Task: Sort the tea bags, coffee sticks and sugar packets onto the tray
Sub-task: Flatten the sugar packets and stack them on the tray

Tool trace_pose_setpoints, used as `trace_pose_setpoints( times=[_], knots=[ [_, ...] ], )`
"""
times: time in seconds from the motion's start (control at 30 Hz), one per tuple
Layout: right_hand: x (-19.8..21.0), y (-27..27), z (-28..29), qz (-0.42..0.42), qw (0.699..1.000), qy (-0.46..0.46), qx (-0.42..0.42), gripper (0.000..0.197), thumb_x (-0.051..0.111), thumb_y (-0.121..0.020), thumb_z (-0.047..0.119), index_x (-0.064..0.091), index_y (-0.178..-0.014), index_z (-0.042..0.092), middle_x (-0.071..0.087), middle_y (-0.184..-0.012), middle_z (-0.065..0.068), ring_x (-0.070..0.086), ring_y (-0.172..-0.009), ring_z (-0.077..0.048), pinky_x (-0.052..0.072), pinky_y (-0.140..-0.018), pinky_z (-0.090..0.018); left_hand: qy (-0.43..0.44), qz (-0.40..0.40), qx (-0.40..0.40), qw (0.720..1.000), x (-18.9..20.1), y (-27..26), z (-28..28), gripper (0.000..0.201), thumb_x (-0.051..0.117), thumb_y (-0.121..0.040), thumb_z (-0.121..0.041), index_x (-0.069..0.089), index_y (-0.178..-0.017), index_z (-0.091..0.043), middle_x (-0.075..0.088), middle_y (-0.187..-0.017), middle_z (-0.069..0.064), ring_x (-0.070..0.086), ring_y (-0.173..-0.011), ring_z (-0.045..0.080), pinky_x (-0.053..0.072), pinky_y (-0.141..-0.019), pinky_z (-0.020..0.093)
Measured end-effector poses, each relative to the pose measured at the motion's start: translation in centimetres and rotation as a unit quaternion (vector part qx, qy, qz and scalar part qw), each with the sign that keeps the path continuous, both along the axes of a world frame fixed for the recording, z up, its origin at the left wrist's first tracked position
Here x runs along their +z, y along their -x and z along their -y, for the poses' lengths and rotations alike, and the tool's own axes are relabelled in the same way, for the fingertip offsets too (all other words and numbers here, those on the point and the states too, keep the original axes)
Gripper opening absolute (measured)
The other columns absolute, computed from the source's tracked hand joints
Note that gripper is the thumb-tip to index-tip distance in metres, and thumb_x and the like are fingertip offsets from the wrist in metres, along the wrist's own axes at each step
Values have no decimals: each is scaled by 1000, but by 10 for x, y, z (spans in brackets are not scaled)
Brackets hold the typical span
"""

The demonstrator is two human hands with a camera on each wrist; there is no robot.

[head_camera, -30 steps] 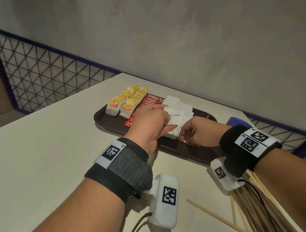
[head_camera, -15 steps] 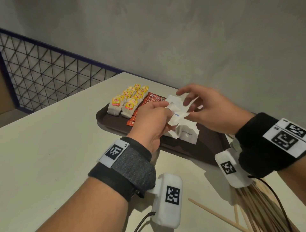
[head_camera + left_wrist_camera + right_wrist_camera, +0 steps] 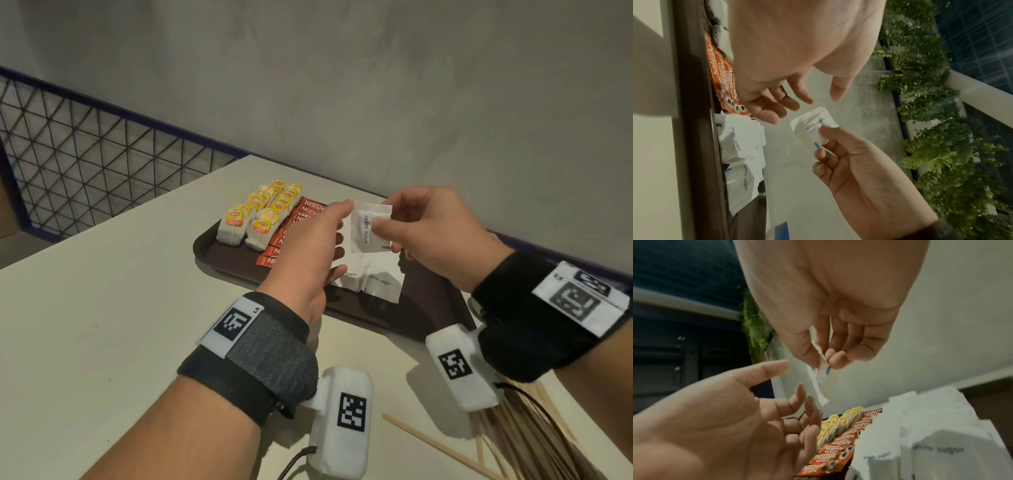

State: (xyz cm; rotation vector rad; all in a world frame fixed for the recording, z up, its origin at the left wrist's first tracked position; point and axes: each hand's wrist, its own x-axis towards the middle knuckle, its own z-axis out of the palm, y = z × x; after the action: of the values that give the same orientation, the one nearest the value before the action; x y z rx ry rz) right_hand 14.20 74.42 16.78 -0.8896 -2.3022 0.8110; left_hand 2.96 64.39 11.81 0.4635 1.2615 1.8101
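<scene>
On the brown tray [image 3: 212,251], tea bags [image 3: 260,219] sit left, coffee sticks [image 3: 291,222] beside them. The left hand [image 3: 308,246] hangs open-fingered, holding nothing. The right hand [image 3: 435,236] pinches a white sugar packet [image 3: 368,228] above the sugar packets [image 3: 376,281] on the tray.

Café-style terrace: tray [image 3: 219,253] of sachets, stirrer sticks [image 3: 534,442], railing, greenery [image 3: 931,113].

Matt paper sugar packets [image 3: 371,279], glossy foil coffee sticks [image 3: 310,209], smooth plastic tray [image 3: 219,251].
</scene>
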Motion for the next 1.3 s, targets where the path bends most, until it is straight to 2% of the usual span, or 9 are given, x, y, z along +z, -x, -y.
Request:
trace_pose_setpoints(
  times=[0.1,0.23,0.4,0.47,0.6,0.77,0.93,1.13,1.3],
  knots=[
    [-3,3,2,-8,1000,22,-3,7,75,-90,13,74,-90,6,74,-76,-12,60,-56,-11,47,-54,-28,3,-7,8,1000,0,0,0,22,66,-94,-44,74,-97,-24,71,-93,-3,67,-98,19,52,-78,36],
    [4,3,1,-66,978,199,10,9,74,-90,8,68,-91,1,66,-73,-6,59,-60,-16,45,-57,-29,3,-18,-6,1000,-2,0,0,20,70,-92,-42,72,-102,-24,70,-100,-1,68,-98,20,57,-82,40],
    [5,5,4,-116,928,351,46,27,64,-89,-7,58,-114,4,68,-94,-24,71,-69,-22,60,-64,-27,-43,-40,11,998,-4,-1,-1,9,70,-96,-18,67,-88,-22,73,-82,-4,71,-85,15,54,-78,32],
    [0,4,5,-52,948,312,41,26,65,-90,-3,61,-116,-6,70,-99,-21,71,-74,-25,58,-71,-34,-50,-36,39,997,-4,2,-1,13,69,-96,-13,67,-89,-24,74,-77,-8,69,-76,11,54,-73,27],
    [2,8,6,6,987,158,1,32,77,-88,35,74,-107,9,71,-98,-9,61,-76,-19,47,-70,-37,-20,-3,29,999,-6,6,-2,10,75,-92,-12,76,-92,-21,73,-70,-7,60,-69,13,45,-64,27],
    [17,12,4,114,992,50,10,6,76,-89,12,78,-93,8,65,-67,1,53,-57,-6,42,-63,-31,-3,18,2,1000,-6,5,-2,13,77,-90,-14,79,-82,-23,71,-68,-7,55,-72,13,46,-66,28],
    [22,19,-4,150,987,54,12,11,72,-94,15,75,-98,5,67,-76,-5,53,-59,-7,41,-62,-28,-1,72,52,996,-3,11,1,12,70,-93,-12,70,-83,-18,71,-80,0,58,-71,14,44,-65,28],
    [2,37,-17,426,893,-146,32,9,71,-93,33,68,-85,29,69,-90,7,62,-82,-14,49,-73,-28,30,136,165,976,-9,35,2,10,61,-92,-16,64,-82,-15,59,-75,-2,50,-62,11,41,-57,27],
    [-18,57,-27,449,876,-170,49,15,71,-94,29,73,-107,22,67,-98,6,52,-73,-4,44,-69,-24,44,123,167,977,-12,34,-2,4,63,-90,-17,64,-87,-17,63,-85,-1,54,-71,12,44,-61,27]
  ],
)
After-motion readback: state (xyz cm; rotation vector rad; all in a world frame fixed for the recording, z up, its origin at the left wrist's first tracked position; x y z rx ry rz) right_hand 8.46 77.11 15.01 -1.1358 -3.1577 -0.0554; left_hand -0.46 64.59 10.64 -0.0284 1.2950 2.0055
